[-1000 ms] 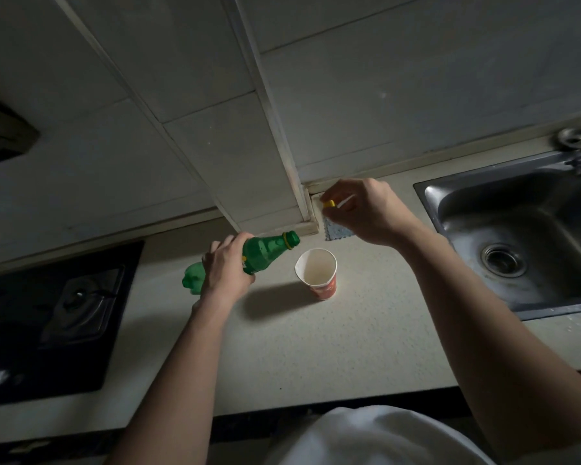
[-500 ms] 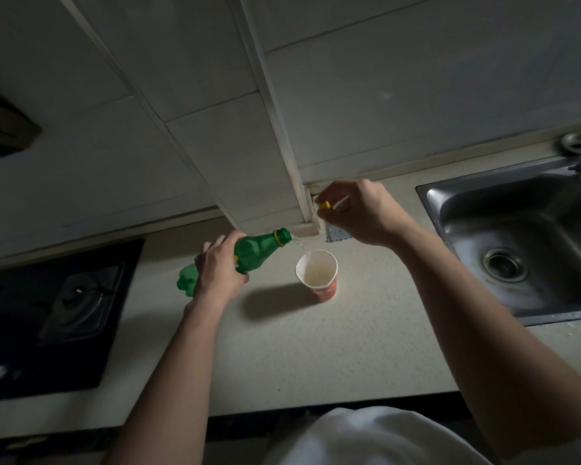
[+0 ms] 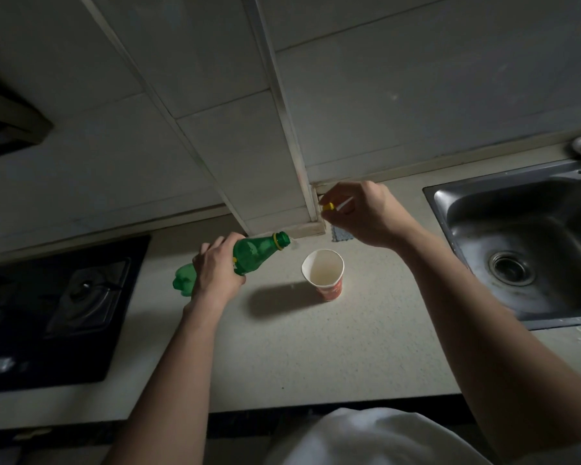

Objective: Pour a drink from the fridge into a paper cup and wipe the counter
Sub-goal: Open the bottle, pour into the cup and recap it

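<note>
The red paper cup (image 3: pixel 323 272) with a white inside stands upright on the pale speckled counter (image 3: pixel 332 347), and a little pale liquid shows at its bottom. Left of the cup, the left hand (image 3: pixel 215 273) is wrapped around the green plastic bottle (image 3: pixel 245 258), which is tilted with its open mouth toward the cup but not over the rim. Behind the cup and a little to the right, the right hand (image 3: pixel 363 213) pinches the small yellow cap (image 3: pixel 328 206) between its fingertips. A small blue-grey cloth (image 3: pixel 342 234) lies behind the cup, at the foot of the tiled wall (image 3: pixel 416 95). Well right of the cup is the steel sink (image 3: pixel 524 250), well left the black gas stove (image 3: pixel 57 303). In front of the cup the counter is free up to its dark front edge
</note>
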